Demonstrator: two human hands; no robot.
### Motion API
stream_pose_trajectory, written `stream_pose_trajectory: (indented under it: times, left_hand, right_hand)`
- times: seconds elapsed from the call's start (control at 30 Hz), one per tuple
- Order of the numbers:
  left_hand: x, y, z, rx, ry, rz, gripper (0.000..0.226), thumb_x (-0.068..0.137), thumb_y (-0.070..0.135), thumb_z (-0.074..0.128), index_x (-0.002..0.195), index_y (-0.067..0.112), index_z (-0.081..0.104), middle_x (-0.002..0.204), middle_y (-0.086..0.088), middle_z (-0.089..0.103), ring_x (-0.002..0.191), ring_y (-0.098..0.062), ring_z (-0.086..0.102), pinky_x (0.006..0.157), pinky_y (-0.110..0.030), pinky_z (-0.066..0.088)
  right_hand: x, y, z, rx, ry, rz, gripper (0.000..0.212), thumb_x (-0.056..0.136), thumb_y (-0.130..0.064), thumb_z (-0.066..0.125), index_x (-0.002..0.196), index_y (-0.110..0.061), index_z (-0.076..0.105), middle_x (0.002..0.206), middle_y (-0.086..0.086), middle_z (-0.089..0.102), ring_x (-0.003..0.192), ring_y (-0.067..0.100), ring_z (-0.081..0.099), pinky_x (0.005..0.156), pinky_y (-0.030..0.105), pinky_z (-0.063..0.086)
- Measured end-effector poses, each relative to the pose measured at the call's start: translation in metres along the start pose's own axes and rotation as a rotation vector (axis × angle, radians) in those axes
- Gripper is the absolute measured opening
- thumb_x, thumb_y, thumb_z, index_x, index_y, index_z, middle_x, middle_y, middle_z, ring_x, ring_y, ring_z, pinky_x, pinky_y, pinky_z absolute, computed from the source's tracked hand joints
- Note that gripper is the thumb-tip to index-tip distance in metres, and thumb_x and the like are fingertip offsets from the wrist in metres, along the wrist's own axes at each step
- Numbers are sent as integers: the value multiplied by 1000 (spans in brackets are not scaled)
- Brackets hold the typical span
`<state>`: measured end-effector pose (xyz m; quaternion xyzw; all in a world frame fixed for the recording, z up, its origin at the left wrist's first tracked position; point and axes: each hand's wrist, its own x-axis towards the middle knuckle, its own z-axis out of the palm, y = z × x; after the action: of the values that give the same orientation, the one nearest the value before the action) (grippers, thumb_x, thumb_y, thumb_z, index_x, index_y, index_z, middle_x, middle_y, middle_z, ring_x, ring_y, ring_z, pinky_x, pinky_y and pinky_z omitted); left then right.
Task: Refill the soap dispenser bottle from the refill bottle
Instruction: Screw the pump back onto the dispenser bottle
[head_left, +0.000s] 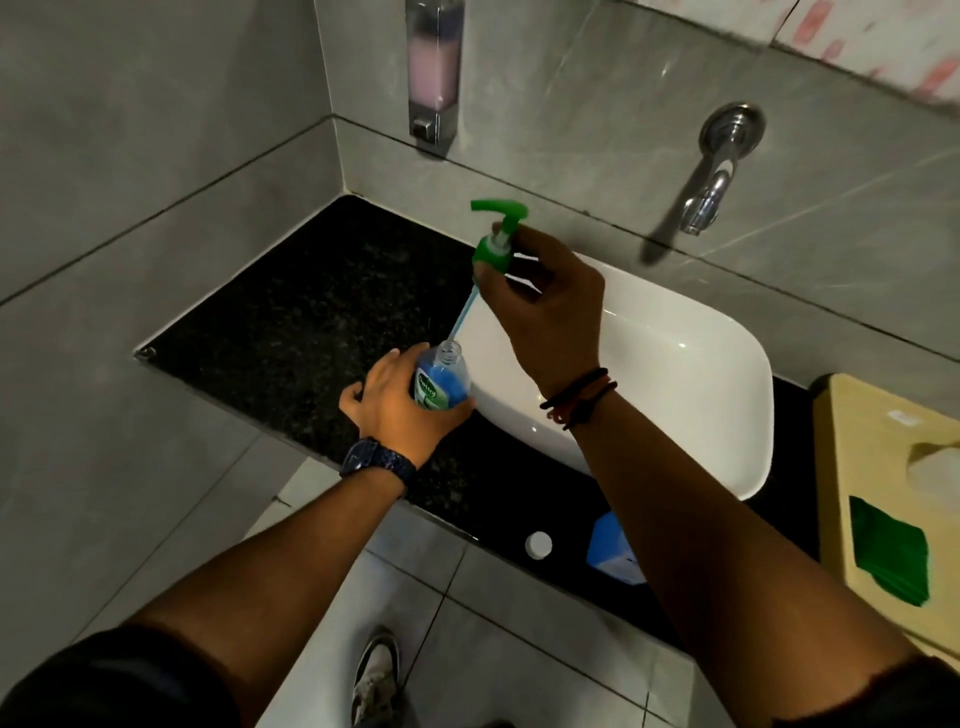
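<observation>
My left hand (397, 402) grips a small clear soap dispenser bottle (441, 379) with blue soap and a green label, standing on the black counter (291, 317); its neck is uncapped. Above it my right hand (540, 306) holds the green pump head (497, 234) by its collar, lifted clear of the bottle. The pump's thin tube (464, 317) hangs down with its tip just above the bottle mouth. A blue refill bottle (610, 551) lies near the counter's front edge, partly hidden by my right forearm, with a white cap (538, 544) beside it.
A white basin (691, 374) sits on the counter right of the bottle, under a chrome wall tap (714, 171). A wall soap dispenser (434, 73) with pink liquid hangs above. A beige tissue box (893, 488) stands at the right. Grey tiled walls close the left side.
</observation>
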<state>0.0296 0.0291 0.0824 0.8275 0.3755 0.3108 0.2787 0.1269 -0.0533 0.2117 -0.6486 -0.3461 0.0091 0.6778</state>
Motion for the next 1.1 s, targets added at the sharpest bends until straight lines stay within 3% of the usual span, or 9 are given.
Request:
stream_pose_trajectory:
  times: [0.2,0.37,0.47,0.63,0.73,0.83,0.93,1.03,1.1]
  left_hand:
    - [7,4,-3,26,-17,22,75,50,61,77,116,35,54,121,6,60,122,-15,45,96,-52,25]
    - [9,13,-3,35,-23,20,74,53,66,73,117,35,54,122,7,59,124,-13,42,97,-50,25]
    - [10,16,-3,9,-37,22,74,53,65,73,119,35,53,123,6,58,125,-14,42,99,-48,23]
    - [11,22,-7,-88,-72,103,81,55,52,81,124,20,53,112,-7,63,104,-25,58,95,-40,42]
    - [8,26,-9,-155,-103,120,80,56,44,84,124,17,53,109,-10,63,100,-25,59,84,-30,43]
    - [7,25,-11,-163,-130,105,79,56,45,82,124,21,52,109,-8,63,100,-24,58,84,-28,42]
    - [8,30,-16,-166,-104,125,75,55,44,83,120,24,52,104,-10,65,95,-28,61,83,-32,42]
    - [5,36,-19,-159,-64,173,70,52,38,85,110,33,46,94,-11,67,84,-27,63,77,-36,46]
    - [5,38,-21,-163,-83,133,68,52,36,86,110,30,53,96,-11,67,85,-28,64,77,-38,50]
  right_hand:
    - [-3,9,-4,-68,-110,40,31,77,-5,72,107,1,65,95,14,70,87,21,68,76,34,57]
    - [-11,22,-9,-336,-297,60,26,79,-21,73,104,-13,70,102,-2,71,93,5,62,76,24,50]
    - [-15,30,-13,-364,-336,114,29,77,-24,74,105,-18,69,106,-6,69,97,3,59,77,20,46]
    - [-16,37,-15,-362,-281,130,24,69,-32,79,88,-25,66,85,-13,66,82,2,59,69,20,49]
    - [-18,39,-12,-367,-248,143,32,63,-41,81,84,-26,63,79,-14,65,78,0,59,68,15,47]
    - [-19,36,-11,-309,-276,158,39,67,-34,81,98,-28,59,93,-13,66,92,0,59,76,23,49]
    - [-21,33,-9,-290,-256,126,39,72,-22,77,104,-26,54,93,-7,67,89,5,61,74,27,50]
    - [-23,30,-4,-343,-145,135,52,66,-33,81,104,-26,47,80,-4,62,76,10,59,70,31,52]
    - [-24,30,-2,-350,-143,143,70,61,-38,83,115,-27,40,83,-11,61,81,7,60,73,27,51]
